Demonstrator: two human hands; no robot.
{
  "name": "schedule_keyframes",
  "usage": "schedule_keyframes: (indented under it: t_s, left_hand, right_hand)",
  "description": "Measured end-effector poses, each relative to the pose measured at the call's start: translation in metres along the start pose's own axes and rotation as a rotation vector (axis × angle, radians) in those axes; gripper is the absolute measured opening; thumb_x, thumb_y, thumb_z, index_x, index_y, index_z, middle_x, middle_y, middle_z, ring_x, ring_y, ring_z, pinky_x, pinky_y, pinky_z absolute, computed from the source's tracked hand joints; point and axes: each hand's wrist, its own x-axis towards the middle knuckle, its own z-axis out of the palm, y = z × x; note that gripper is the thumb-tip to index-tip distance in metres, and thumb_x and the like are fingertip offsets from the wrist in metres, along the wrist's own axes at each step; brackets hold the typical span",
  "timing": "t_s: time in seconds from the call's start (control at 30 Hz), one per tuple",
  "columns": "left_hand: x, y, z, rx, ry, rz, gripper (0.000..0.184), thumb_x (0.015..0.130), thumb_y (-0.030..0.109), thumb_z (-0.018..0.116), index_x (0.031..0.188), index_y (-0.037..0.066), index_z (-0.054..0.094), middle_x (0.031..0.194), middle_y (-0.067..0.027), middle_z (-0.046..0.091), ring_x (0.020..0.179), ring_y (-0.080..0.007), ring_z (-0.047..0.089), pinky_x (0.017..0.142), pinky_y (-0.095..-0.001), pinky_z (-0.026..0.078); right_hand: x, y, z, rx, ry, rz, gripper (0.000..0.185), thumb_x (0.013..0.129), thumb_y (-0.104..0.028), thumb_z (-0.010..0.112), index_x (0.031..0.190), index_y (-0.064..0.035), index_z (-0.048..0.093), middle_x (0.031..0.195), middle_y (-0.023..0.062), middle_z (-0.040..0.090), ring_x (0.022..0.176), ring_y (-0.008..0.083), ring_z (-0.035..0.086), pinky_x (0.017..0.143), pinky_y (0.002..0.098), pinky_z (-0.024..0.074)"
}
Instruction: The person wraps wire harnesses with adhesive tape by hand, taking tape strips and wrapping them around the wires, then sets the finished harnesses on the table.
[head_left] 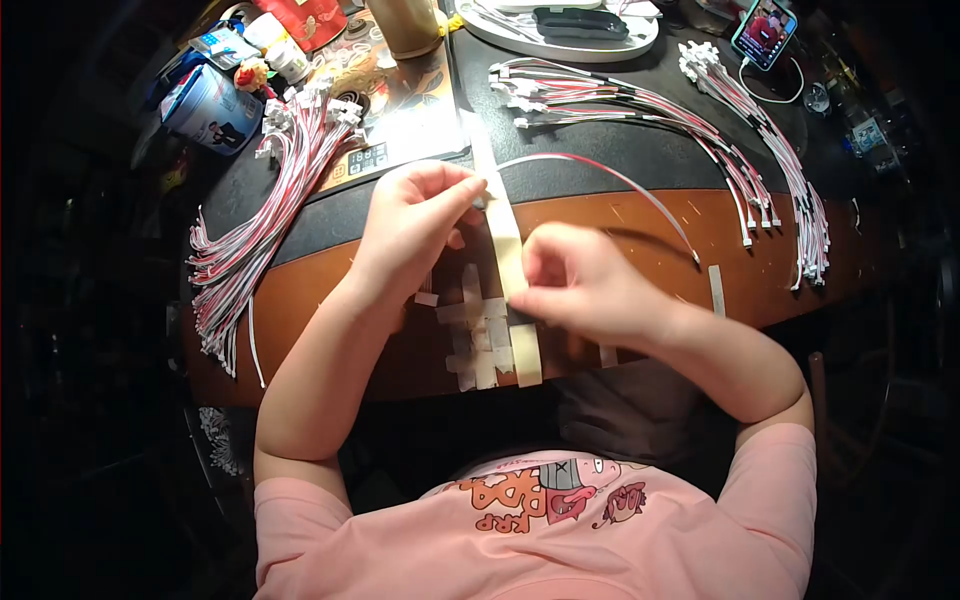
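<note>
A red and white cable point(610, 172) arcs from the fingertips of my left hand point(430, 205) to the right, its connector end near the middle right of the table. My left hand is closed in a pinch on the cable's near end, over a pale yellow strip point(509, 243) that runs up the table. Slightly lower, my right hand point(575, 275) is blurred, its thumb and index finger curled beside the strip; whether they hold anything is too unclear to tell. Left of the strip's lower end, pieces of translucent tape point(480, 335) are stuck on the brown table edge point(360, 350).
Cable bundles lie at the left point(290, 190), the upper right point(640, 105) and the far right point(780, 150). Behind are a tub point(212, 110), a cup point(405, 25), a white tray point(560, 45) and a phone point(765, 33) with a white cord.
</note>
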Motion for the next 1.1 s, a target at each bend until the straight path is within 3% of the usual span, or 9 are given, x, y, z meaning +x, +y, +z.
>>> schedule_keyframes:
  t_s: [0.03,0.3,0.5,0.67,0.8,1.0,1.1]
  left_hand:
    - [-0.004,0.002,0.000,-0.016,-0.014,-0.002,0.011,0.086,0.011,0.060,0.086,0.001,0.065,0.072,-0.0052,0.062,0.061,-0.0084,0.055,0.051,-0.0197,0.042]
    - [-0.018,-0.001,0.005,-0.138,-0.164,-0.029,0.011,0.088,0.011,0.059,0.091,0.000,0.064,0.073,-0.0047,0.063,0.062,-0.0071,0.057,0.051,-0.0162,0.044]
    - [-0.021,0.004,0.008,-0.033,-0.135,0.008,0.012,0.088,0.011,0.060,0.090,0.000,0.064,0.072,-0.0050,0.062,0.061,-0.0073,0.056,0.051,-0.0173,0.044]
    - [-0.018,0.000,0.007,-0.110,-0.137,-0.053,0.012,0.088,0.010,0.060,0.089,-0.002,0.063,0.071,-0.0059,0.061,0.060,-0.0082,0.056,0.051,-0.0179,0.045]
    - [-0.018,0.000,0.006,-0.214,-0.199,-0.105,0.013,0.087,0.009,0.061,0.090,-0.003,0.062,0.071,-0.0070,0.061,0.060,-0.0092,0.055,0.053,-0.0184,0.046]
    - [-0.017,-0.001,0.005,-0.320,-0.129,-0.130,0.014,0.087,0.009,0.062,0.090,-0.004,0.061,0.072,-0.0080,0.061,0.060,-0.0103,0.056,0.054,-0.0191,0.048]
    - [-0.016,-0.001,0.005,-0.323,-0.144,-0.145,0.015,0.087,0.010,0.062,0.092,-0.005,0.061,0.073,-0.0086,0.061,0.060,-0.0108,0.056,0.055,-0.0196,0.049]
  right_hand:
    - [0.009,0.000,-0.007,0.141,-0.028,0.056,0.018,0.077,0.000,0.069,0.079,-0.0056,0.051,0.072,0.0020,0.056,0.056,0.0088,0.051,0.051,0.0199,0.0420]
    - [0.031,0.002,-0.021,0.223,0.088,0.039,0.018,0.077,0.000,0.070,0.083,-0.0018,0.053,0.071,0.0023,0.056,0.056,0.0104,0.056,0.050,0.0192,0.0446]
    - [0.032,0.003,-0.025,0.226,-0.018,0.124,0.017,0.077,0.002,0.070,0.085,-0.0004,0.056,0.074,0.0035,0.058,0.059,0.0104,0.057,0.054,0.0196,0.0475]
    - [0.025,0.011,-0.019,0.306,0.026,-0.132,0.013,0.078,0.004,0.068,0.087,0.0015,0.058,0.078,0.0042,0.059,0.065,0.0098,0.058,0.059,0.0194,0.0486]
    - [0.018,0.008,-0.012,0.106,0.177,-0.274,0.011,0.079,0.007,0.065,0.089,0.0035,0.060,0.078,0.0030,0.059,0.070,0.0091,0.058,0.063,0.0180,0.0479]
    - [0.017,0.010,-0.012,0.078,0.147,-0.254,0.017,0.080,0.008,0.063,0.096,0.0036,0.062,0.081,0.0027,0.059,0.069,0.0087,0.055,0.062,0.0182,0.0468]
    - [0.020,0.015,-0.013,-0.201,0.190,-0.512,0.013,0.079,0.007,0.062,0.092,0.0032,0.063,0.082,0.0043,0.062,0.065,0.0095,0.053,0.059,0.0200,0.0453]
